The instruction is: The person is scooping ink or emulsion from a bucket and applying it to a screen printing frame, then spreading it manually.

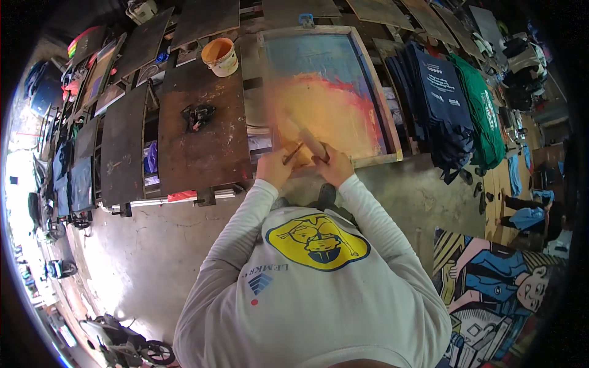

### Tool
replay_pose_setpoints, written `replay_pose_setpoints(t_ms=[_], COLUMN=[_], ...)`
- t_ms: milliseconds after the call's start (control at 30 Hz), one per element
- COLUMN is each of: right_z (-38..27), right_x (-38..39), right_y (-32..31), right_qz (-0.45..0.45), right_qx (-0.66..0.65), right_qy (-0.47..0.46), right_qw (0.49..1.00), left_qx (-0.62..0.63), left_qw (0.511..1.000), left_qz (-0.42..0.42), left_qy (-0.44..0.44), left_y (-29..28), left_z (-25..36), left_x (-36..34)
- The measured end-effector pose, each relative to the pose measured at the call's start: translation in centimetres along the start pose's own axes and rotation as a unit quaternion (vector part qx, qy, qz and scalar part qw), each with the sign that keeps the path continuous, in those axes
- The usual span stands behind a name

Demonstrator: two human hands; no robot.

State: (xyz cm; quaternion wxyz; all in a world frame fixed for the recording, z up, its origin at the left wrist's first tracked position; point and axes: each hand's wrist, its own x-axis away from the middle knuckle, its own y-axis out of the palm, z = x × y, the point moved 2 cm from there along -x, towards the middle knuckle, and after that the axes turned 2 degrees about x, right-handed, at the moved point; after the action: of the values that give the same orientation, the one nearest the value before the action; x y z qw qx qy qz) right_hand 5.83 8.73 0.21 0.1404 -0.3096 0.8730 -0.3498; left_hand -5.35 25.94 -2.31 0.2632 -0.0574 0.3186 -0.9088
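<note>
A wooden-framed printing screen [362, 86] lies before me, its mesh stained blue at the far end and yellow-orange with red edges nearer me. Over its near left part, my right hand [334, 164] grips a pale, bar-shaped tool [311, 142] that slants away to the left. My left hand [274, 168] is closed round a thin brown strip [294, 152] close beside it. Whether the strip and the bar are joined I cannot tell. My palms hide the lower ends of both.
Left of the screen, a dark board [202, 147] bears a crumpled black cloth [197, 115] and an orange-lined bucket [220, 57]. A blue clamp [305, 20] sits at the screen's far edge. Folded navy [437, 92] and green fabric [481, 116] lie to the right.
</note>
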Motion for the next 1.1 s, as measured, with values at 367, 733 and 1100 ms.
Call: replay_pose_setpoints(t_ms=[367,733,1100], right_z=[-4.3,-1.5,-2.0], right_x=[2.2,-0.9,-0.4], right_y=[-0.6,1.4,2.1], right_qz=[0.033,0.042,-0.008], right_qx=[-0.045,0.057,0.077], right_qy=[-0.006,0.050,0.007], right_qw=[0.998,0.996,0.997], left_qx=[-0.015,-0.013,-0.053], left_qw=[0.999,1.000,0.998], left_qz=[-0.045,-0.018,-0.042], left_qy=[-0.014,-0.012,-0.010], left_y=[-1.6,-1.9,-0.3], left_z=[-0.9,-2.6,-1.0], left_x=[-0.3,0.5,0.3])
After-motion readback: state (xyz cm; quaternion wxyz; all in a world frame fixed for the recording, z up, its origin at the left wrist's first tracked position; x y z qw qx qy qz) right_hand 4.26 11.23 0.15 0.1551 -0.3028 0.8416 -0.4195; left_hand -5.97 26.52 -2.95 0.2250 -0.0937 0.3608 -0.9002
